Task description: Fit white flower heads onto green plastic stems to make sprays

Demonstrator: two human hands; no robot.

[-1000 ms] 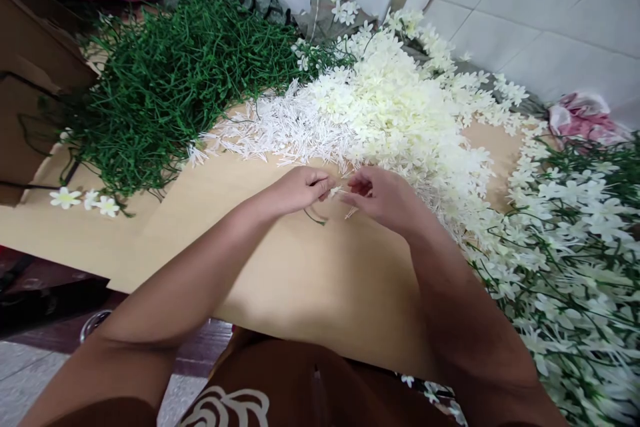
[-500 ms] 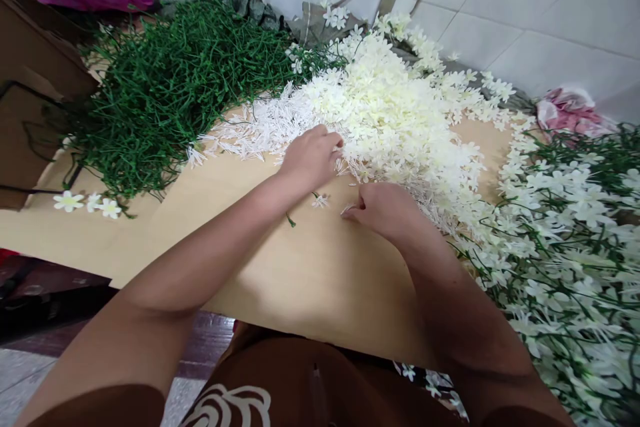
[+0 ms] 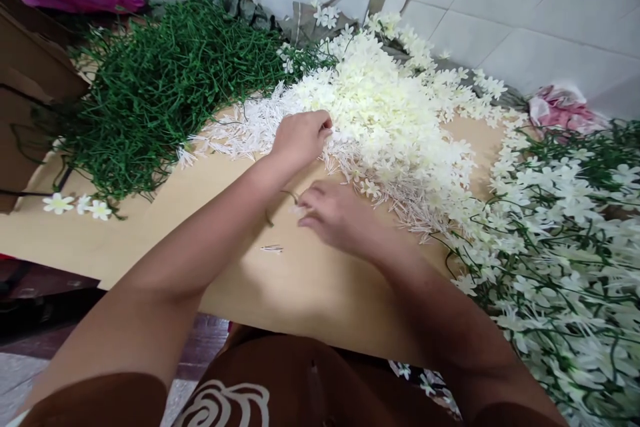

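My left hand (image 3: pixel 301 135) rests at the near edge of the white blossom heap (image 3: pixel 385 100). Its fingers are curled together, and whatever they hold is hidden. Lower down, my right hand (image 3: pixel 343 219) has thumb and fingers closing round a small white artificial flower with a thin green stem (image 3: pixel 289 193); motion blurs it. Another short green stem (image 3: pixel 269 219) lies beside my left forearm. Nearer to me, a few thin white stamens (image 3: pixel 271 249) lie on the brown board (image 3: pixel 320 300). More white stamens (image 3: pixel 265 113) are piled behind my left hand.
A mound of green stems (image 3: pixel 185 73) fills the back left, beside a cardboard box (image 3: pixel 35 93). Finished-looking white flowers with stems (image 3: pixel 565 267) crowd the right side. Several white blossoms (image 3: pixel 59 203) lie at far left. A tiled wall (image 3: pixel 480 7) bounds the back.
My right hand has moved left to the small stemmed flower. The white stamens it pinched now lie nearer to me on the board. My left hand stays by the heap.
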